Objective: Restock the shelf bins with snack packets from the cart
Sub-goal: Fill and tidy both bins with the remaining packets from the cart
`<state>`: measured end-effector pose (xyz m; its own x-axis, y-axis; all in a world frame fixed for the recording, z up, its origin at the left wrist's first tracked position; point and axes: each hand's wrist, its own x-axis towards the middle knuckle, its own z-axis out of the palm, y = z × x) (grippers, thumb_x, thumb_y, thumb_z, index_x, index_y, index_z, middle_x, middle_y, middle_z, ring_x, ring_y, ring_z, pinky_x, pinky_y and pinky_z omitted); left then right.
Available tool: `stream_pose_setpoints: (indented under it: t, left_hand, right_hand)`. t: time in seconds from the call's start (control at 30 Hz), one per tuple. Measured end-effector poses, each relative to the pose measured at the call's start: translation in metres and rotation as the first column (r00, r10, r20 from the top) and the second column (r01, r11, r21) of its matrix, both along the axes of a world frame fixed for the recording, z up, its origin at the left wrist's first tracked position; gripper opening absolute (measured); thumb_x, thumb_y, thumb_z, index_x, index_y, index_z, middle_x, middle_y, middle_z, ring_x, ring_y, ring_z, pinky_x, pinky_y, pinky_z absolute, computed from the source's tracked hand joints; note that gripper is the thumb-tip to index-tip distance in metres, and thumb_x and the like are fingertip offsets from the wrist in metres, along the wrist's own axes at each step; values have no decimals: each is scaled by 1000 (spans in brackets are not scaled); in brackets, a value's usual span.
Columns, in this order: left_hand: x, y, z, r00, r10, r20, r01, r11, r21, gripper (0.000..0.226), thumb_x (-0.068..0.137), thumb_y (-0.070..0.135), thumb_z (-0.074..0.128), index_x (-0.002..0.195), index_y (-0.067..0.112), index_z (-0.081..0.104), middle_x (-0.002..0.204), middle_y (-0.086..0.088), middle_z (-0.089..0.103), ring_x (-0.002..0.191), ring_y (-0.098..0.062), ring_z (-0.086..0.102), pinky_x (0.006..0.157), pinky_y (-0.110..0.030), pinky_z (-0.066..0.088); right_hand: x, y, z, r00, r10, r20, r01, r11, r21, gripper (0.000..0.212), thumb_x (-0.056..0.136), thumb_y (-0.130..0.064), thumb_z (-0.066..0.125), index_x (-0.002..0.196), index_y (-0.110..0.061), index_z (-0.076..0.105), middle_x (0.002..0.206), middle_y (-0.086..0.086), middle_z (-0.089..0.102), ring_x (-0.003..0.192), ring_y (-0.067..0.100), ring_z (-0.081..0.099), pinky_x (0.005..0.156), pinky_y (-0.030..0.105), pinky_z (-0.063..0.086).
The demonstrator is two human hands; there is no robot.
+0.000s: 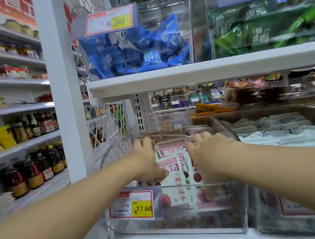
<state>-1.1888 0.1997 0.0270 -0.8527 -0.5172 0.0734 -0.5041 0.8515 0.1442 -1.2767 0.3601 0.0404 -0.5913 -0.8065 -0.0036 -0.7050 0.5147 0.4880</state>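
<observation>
Your white metal shelf unit (pixel 206 71) fills the view, w/ the clear plastic bin (pixel 223 219) you're working in sitting on the lower shelf, right under both hands. Inside it, the white-and-pink fruit snack packets (pixel 179 189) stand upright, packed face-forward betw. your two hands, more of them lying flat behind your knuckles.

Left hand (pixel 147 157): grip curled over the left edge of the front packets, thumb pressed on the face of the nearest one, fingers wrapped over the tops, so it's pinching the packets. Right hand (pixel 207 148): grip curled down on the right side of the same stack, fingers bent over the packet tops and touching them; can't tell if it actually clamps one or just presses.

Right of your right grip, a neighbouring clear bin holds pale white-blue flat packets (pixel 288 131). Above both grips, upper shelf: a clear bin of blue snack bags (pixel 138 49), green snack bags (pixel 257 30) beside it to the right.

Below your left grip, clipped to the bin front, a red-and-yellow price tag reading 17.60 (pixel 132 205). A similar tag reading 9.90 (pixel 110 20) hangs on the blue-bag bin.
</observation>
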Motion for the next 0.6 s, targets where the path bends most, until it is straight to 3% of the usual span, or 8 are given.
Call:
stream_pose_setpoints:
  t: [0.1, 0.27, 0.37, 0.5, 0.6]
  left_hand:
    - [4, 2, -1, 994, 81, 70, -85, 994, 64, 101, 80, 59, 73, 146, 13, 12, 153, -14, 26, 114, -28, 59, 99, -43, 51]
    - [5, 1, -5, 965, 33, 262, -70, 989, 133, 137, 68, 65, 80, 149, 10, -16, 139, -14, 56, 121, -33, 56, 108, -47, 43]
    - [5, -4, -9, 957, 10, 288, -64, 981, 181, 141, 70, 64, 79, 147, 11, -26, 139, -13, 57, 120, -33, 57, 108, -47, 42]
    - [5, -1, -8, 974, -1, 228, -42, 982, 183, 132, 78, 55, 78, 148, 13, -26, 135, -12, 60, 115, -32, 60, 105, -45, 45]
    - [10, 3, -5, 990, -65, 125, 37, 976, 215, 122, 83, 39, 78, 151, 18, -21, 121, -6, 66, 103, -26, 63, 94, -35, 48]
  right_hand:
    - [-4, 0, 3, 997, 18, 77, -21, 999, 41, 115, 74, -60, 77, 153, -6, 13, 151, 14, 25, 138, 36, 32, 107, 51, 42]
    - [-9, -5, 9, 984, 4, 180, -17, 997, 70, 135, 61, -63, 86, 157, -11, 6, 158, 12, 26, 142, 34, 29, 112, 52, 38]
    - [-10, -6, 9, 978, 45, 206, -56, 997, 51, 132, 62, -58, 88, 157, -13, 9, 158, 11, 24, 143, 34, 27, 114, 51, 36]
    - [-8, -3, 10, 982, 32, 187, -44, 997, 59, 133, 58, -60, 89, 155, -13, 11, 155, 14, 26, 140, 37, 32, 112, 53, 38]
    - [-3, 0, 6, 998, 15, 67, -17, 999, 37, 107, 75, -54, 80, 151, -12, 18, 146, 16, 38, 132, 36, 42, 107, 49, 41]
